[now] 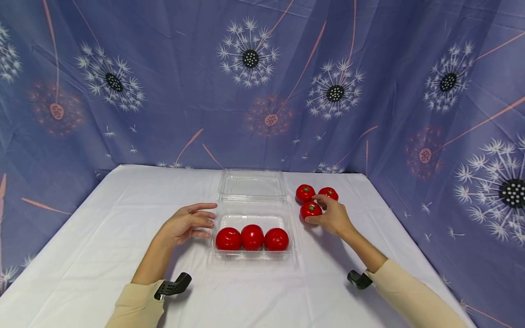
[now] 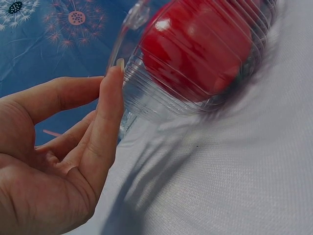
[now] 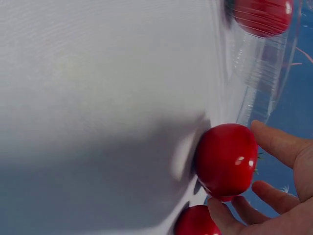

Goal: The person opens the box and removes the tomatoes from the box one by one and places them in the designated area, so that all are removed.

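Nearest me, black devices point(image 1: 174, 286) sit at the cuffs of my beige sleeves point(image 1: 137, 303), above the white-covered worktop point(image 1: 102, 237). Just beyond, three red tomatoes point(image 1: 252, 238) stand in a row along the near side of a clear plastic container point(image 1: 270, 221). My left grip point(image 1: 186, 224) is released, fingers extended, tips at the container's left wall. To its right, my right grip point(image 1: 333, 216) grasps a single tomato point(image 1: 309, 212) between thumb and fingers. Two more tomatoes point(image 1: 305, 194) lie just behind that one. The lid point(image 1: 253, 184) lies open at the container's far edge, before a blue dandelion-patterned cloth point(image 1: 184, 91).
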Demonstrator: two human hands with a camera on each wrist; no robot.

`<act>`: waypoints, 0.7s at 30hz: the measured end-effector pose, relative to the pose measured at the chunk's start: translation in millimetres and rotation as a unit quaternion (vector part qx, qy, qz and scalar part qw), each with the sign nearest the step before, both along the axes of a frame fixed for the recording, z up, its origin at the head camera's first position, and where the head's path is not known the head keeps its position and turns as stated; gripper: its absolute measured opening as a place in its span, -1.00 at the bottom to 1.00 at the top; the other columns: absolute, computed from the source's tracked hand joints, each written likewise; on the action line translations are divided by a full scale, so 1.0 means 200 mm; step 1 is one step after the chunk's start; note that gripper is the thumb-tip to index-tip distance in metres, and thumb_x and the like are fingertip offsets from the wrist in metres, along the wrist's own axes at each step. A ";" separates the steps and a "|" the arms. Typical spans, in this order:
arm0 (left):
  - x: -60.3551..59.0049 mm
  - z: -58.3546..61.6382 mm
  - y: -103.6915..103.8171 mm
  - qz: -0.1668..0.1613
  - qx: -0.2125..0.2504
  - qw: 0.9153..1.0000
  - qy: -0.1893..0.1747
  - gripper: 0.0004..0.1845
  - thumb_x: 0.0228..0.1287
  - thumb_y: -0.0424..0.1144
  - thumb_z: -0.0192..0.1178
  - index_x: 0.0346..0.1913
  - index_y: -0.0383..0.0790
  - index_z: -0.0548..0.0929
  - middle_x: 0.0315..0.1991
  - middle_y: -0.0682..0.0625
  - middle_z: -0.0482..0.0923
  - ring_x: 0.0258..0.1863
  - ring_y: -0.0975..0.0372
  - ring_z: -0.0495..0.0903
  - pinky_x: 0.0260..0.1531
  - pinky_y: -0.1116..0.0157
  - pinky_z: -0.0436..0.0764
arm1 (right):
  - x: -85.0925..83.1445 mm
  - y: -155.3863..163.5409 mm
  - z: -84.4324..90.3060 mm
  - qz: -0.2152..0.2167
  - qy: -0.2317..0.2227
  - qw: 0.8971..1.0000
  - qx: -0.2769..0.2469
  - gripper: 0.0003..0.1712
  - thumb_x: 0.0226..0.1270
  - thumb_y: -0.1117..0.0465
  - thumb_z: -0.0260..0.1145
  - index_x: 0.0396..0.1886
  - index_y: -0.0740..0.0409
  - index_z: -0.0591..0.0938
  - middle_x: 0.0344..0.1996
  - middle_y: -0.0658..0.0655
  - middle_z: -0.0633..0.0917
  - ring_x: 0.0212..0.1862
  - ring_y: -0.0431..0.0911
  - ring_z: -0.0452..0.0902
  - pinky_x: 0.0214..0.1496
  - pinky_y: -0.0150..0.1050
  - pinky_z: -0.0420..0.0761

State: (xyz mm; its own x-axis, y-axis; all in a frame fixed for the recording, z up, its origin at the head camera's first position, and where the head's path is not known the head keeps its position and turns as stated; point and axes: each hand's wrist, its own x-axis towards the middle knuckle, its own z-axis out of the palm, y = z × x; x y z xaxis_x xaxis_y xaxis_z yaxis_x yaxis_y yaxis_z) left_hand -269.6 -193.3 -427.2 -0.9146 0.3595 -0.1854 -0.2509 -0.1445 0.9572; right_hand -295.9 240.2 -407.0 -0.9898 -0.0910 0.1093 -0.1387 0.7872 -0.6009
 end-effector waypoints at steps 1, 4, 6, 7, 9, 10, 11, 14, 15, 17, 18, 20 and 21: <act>0.00 0.00 0.00 0.000 -0.001 1.000 0.000 -0.28 0.26 -0.51 0.21 0.49 -0.43 0.27 0.01 -0.13 0.60 -0.28 0.22 0.74 -0.29 0.19 0.81 | 0.00 0.00 0.01 -0.001 0.001 1.000 0.000 -0.20 0.04 0.11 0.61 0.32 0.18 0.55 0.18 0.36 0.64 0.20 0.28 0.53 0.22 0.22 0.58; 0.00 0.00 0.00 0.001 -0.002 1.000 0.001 -0.29 0.26 -0.51 0.21 0.49 -0.42 0.27 0.01 -0.14 0.60 -0.27 0.22 0.73 -0.28 0.19 0.81 | 0.00 -0.01 0.04 -0.002 0.004 1.000 -0.001 -0.20 0.05 0.11 0.60 0.33 0.16 0.55 0.20 0.39 0.62 0.25 0.27 0.53 0.29 0.25 0.54; 0.00 0.00 0.00 0.000 -0.002 1.000 0.000 -0.29 0.27 -0.51 0.20 0.49 -0.42 0.27 0.02 -0.14 0.59 -0.26 0.22 0.73 -0.28 0.20 0.81 | 0.00 -0.02 0.06 -0.001 0.008 1.000 0.000 -0.19 0.06 0.11 0.60 0.34 0.16 0.54 0.18 0.39 0.63 0.24 0.28 0.53 0.26 0.24 0.56; 0.00 0.00 0.00 0.000 -0.002 1.000 0.000 -0.29 0.27 -0.51 0.20 0.49 -0.42 0.27 0.01 -0.14 0.60 -0.26 0.22 0.73 -0.28 0.20 0.81 | 0.00 -0.03 0.07 -0.001 0.010 1.000 0.001 -0.19 0.06 0.11 0.60 0.34 0.16 0.54 0.17 0.39 0.63 0.23 0.27 0.53 0.24 0.23 0.58; 0.00 0.00 0.00 0.000 -0.003 1.000 0.000 -0.29 0.27 -0.51 0.20 0.49 -0.42 0.27 0.01 -0.13 0.60 -0.26 0.22 0.73 -0.28 0.20 0.81 | 0.00 -0.04 0.08 0.002 0.018 1.000 0.005 -0.19 0.06 0.10 0.60 0.34 0.16 0.54 0.16 0.38 0.64 0.19 0.27 0.55 0.16 0.19 0.63; 0.00 0.00 0.00 0.000 -0.003 1.000 0.001 -0.29 0.27 -0.52 0.20 0.49 -0.42 0.27 0.01 -0.12 0.60 -0.27 0.22 0.73 -0.28 0.20 0.81 | 0.00 -0.04 0.09 0.005 0.024 1.000 0.007 -0.19 0.06 0.10 0.60 0.34 0.16 0.55 0.15 0.37 0.64 0.16 0.27 0.55 0.11 0.16 0.65; 0.00 0.00 0.00 0.000 -0.003 1.000 0.001 -0.28 0.27 -0.52 0.20 0.49 -0.42 0.27 0.01 -0.12 0.61 -0.27 0.23 0.73 -0.29 0.20 0.81 | 0.00 -0.05 0.10 0.009 0.031 0.999 0.009 -0.19 0.06 0.10 0.60 0.34 0.17 0.55 0.13 0.37 0.65 0.12 0.26 0.56 0.05 0.11 0.66; 0.00 0.00 0.00 0.001 -0.002 1.000 0.000 -0.28 0.26 -0.52 0.20 0.49 -0.43 0.26 0.00 -0.11 0.62 -0.28 0.24 0.73 -0.29 0.20 0.81 | 0.00 -0.08 0.12 0.019 0.043 0.999 0.003 -0.19 0.04 0.10 0.62 0.33 0.17 0.56 0.10 0.35 0.67 0.05 0.25 0.56 -0.10 -0.02 0.67; -0.01 0.00 0.00 0.002 -0.001 1.000 -0.001 -0.28 0.26 -0.52 0.20 0.49 -0.43 0.26 -0.01 -0.10 0.62 -0.28 0.24 0.73 -0.29 0.20 0.81 | 0.00 -0.09 0.13 0.024 0.046 0.999 0.000 -0.19 0.04 0.11 0.62 0.32 0.18 0.56 0.10 0.34 0.67 0.03 0.25 0.56 -0.12 -0.05 0.68; -0.01 -0.01 0.00 0.000 0.000 1.000 0.000 -0.28 0.27 -0.52 0.20 0.49 -0.42 0.26 -0.02 -0.10 0.62 -0.28 0.24 0.73 -0.29 0.20 0.81 | 0.01 -0.12 0.15 0.032 0.046 0.998 -0.006 -0.18 0.03 0.11 0.62 0.33 0.19 0.55 0.12 0.34 0.67 0.03 0.25 0.57 -0.12 -0.07 0.70; -0.01 -0.01 0.00 0.000 0.001 1.000 -0.001 -0.28 0.26 -0.51 0.20 0.49 -0.42 0.26 -0.02 -0.10 0.62 -0.28 0.24 0.73 -0.29 0.20 0.81 | 0.01 -0.13 0.15 0.035 0.044 0.998 -0.010 -0.17 0.03 0.12 0.63 0.33 0.17 0.55 0.13 0.33 0.67 0.05 0.25 0.58 -0.10 -0.06 0.72; 0.00 -0.01 0.00 0.000 0.001 1.000 -0.001 -0.28 0.26 -0.51 0.21 0.49 -0.42 0.27 -0.02 -0.10 0.62 -0.28 0.24 0.73 -0.29 0.20 0.81 | 0.02 -0.16 0.16 0.043 0.041 0.998 -0.013 -0.18 0.04 0.11 0.62 0.34 0.16 0.54 0.18 0.32 0.65 0.10 0.26 0.59 -0.01 0.01 0.73; 0.00 -0.01 0.00 0.001 0.000 1.000 0.000 -0.28 0.26 -0.51 0.21 0.49 -0.42 0.28 -0.01 -0.10 0.62 -0.28 0.24 0.73 -0.29 0.20 0.81 | 0.02 -0.17 0.17 0.047 0.040 0.998 -0.014 -0.18 0.05 0.11 0.62 0.34 0.15 0.54 0.21 0.31 0.64 0.13 0.27 0.59 0.03 0.05 0.73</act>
State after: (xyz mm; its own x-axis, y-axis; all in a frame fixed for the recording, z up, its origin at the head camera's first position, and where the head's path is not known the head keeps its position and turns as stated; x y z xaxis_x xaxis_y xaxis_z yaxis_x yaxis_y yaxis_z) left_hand -270.3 -193.8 -428.9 -0.9151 0.3578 -0.1857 -0.2510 -0.1453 0.9570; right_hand -291.9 206.6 -372.9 -0.9653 -0.1782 0.1911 -0.2589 0.7517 -0.6066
